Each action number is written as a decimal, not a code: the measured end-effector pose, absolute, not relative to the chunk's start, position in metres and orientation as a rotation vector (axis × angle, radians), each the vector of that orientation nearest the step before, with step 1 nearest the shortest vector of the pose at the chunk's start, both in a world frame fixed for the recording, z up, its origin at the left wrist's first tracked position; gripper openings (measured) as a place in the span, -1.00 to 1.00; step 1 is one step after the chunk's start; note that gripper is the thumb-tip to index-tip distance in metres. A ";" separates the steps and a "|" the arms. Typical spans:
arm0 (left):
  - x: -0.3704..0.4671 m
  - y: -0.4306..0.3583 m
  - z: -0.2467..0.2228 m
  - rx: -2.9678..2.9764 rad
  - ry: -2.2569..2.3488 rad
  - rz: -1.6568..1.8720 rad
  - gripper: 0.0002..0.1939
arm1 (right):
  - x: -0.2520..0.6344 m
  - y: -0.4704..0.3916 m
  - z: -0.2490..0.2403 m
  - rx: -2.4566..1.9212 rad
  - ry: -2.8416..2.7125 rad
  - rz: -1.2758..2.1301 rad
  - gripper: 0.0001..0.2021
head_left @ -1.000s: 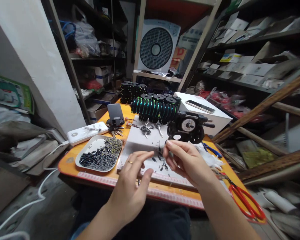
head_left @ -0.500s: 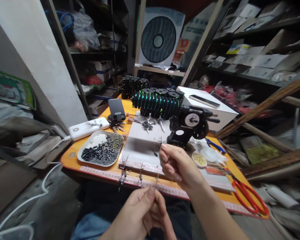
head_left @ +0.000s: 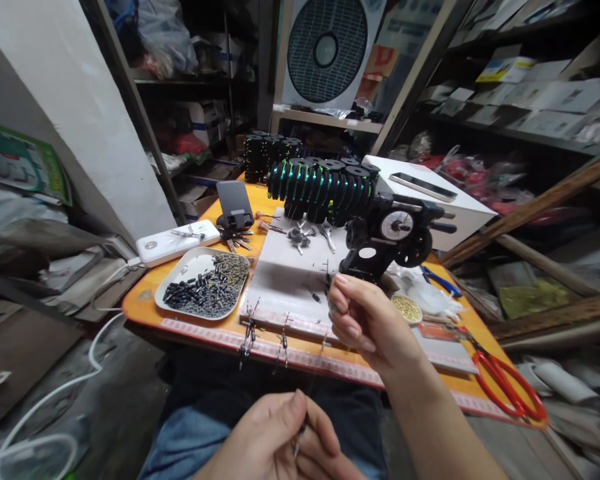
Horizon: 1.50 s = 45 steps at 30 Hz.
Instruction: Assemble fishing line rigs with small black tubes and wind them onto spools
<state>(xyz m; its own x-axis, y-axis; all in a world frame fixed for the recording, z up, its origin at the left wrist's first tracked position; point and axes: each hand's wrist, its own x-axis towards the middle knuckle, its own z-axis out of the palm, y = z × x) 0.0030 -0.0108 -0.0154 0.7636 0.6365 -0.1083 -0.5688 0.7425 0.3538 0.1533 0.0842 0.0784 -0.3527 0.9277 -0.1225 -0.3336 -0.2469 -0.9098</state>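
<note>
My left hand (head_left: 290, 433) is low in front of the table, palm turned up, its thumb and fingers closed round a small dark piece (head_left: 300, 433). Above the white board, my right hand (head_left: 367, 320) is pinched, with tiny dark bits by its fingertips that are too small to make out. Small dark beaded pieces on wires (head_left: 250, 337) hang along the table's front edge. A white tray (head_left: 163, 300) of small black and yellowish parts lies left of the board (head_left: 275, 280). Behind my right hand stands a black device with a dial (head_left: 395, 225).
Black spools wound with green line (head_left: 320, 190) stand at the back. Red-handled scissors (head_left: 510, 387) lie at the right edge, near a dish of gold beads (head_left: 406, 309) and blue-handled pliers (head_left: 443, 281). A white power bank (head_left: 177, 243) and a phone stand (head_left: 235, 203) are on the left.
The view has shifted, so the table sits a little higher. My left hand has lowered away from the table edge, and a dark piece now shows in it. My right hand stays pinched over the board.
</note>
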 end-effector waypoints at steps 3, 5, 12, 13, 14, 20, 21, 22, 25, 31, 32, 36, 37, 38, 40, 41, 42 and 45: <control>0.000 -0.009 -0.007 0.350 0.195 0.690 -0.53 | 0.154 0.084 0.081 -0.879 -1.059 1.741 -0.67; -0.005 -0.005 0.005 0.489 0.220 0.739 -0.57 | 0.155 0.083 0.085 -0.884 -1.081 1.737 -0.68; -0.017 0.025 0.052 1.114 0.672 0.979 -0.53 | 0.161 0.075 0.105 -1.022 -1.399 1.501 -0.68; -0.015 0.029 0.056 1.147 0.713 0.988 -0.55 | 0.161 0.075 0.107 -1.016 -1.418 1.487 -0.67; -0.014 0.032 0.059 1.181 0.748 0.986 -0.58 | 0.161 0.075 0.107 -1.007 -1.431 1.478 -0.68; -0.006 0.041 0.059 1.355 0.826 0.917 -0.60 | 0.158 0.076 0.105 -0.985 -1.398 1.511 -0.69; -0.005 0.041 0.057 1.376 0.833 0.909 -0.60 | 0.158 0.076 0.105 -0.977 -1.372 1.540 -0.70; -0.004 0.042 0.056 1.393 0.839 0.898 -0.61 | 0.157 0.076 0.104 -0.966 -1.341 1.575 -0.70; -0.003 0.043 0.052 1.444 0.846 0.885 -0.60 | 0.154 0.076 0.101 -0.876 -1.162 1.751 -0.75; -0.002 0.039 0.041 1.118 0.676 0.896 -0.59 | 0.141 0.076 0.085 -0.783 -0.791 1.869 -0.54; -0.001 0.036 0.038 0.993 0.603 0.893 -0.59 | 0.138 0.077 0.083 -0.785 -0.766 1.868 -0.52; 0.002 0.025 0.025 0.664 0.414 0.928 -0.59 | 0.129 0.079 0.079 -0.785 -0.710 1.867 -0.51; 0.003 0.021 0.023 0.624 0.393 0.925 -0.60 | 0.129 0.080 0.079 -0.785 -0.701 1.862 -0.51; 0.004 0.018 0.021 0.591 0.378 0.918 -0.60 | 0.128 0.080 0.079 -0.786 -0.693 1.852 -0.51; 0.004 0.013 0.018 0.530 0.369 0.913 -0.61 | 0.130 0.081 0.080 -0.790 -0.684 1.828 -0.50; 0.004 0.011 0.018 0.508 0.372 0.916 -0.62 | 0.131 0.081 0.081 -0.796 -0.686 1.822 -0.50; 0.003 0.010 0.018 0.494 0.374 0.921 -0.64 | 0.132 0.081 0.082 -0.803 -0.691 1.821 -0.50; 0.002 0.010 0.017 0.493 0.364 0.920 -0.67 | 0.136 0.081 0.085 -0.822 -0.719 1.837 -0.52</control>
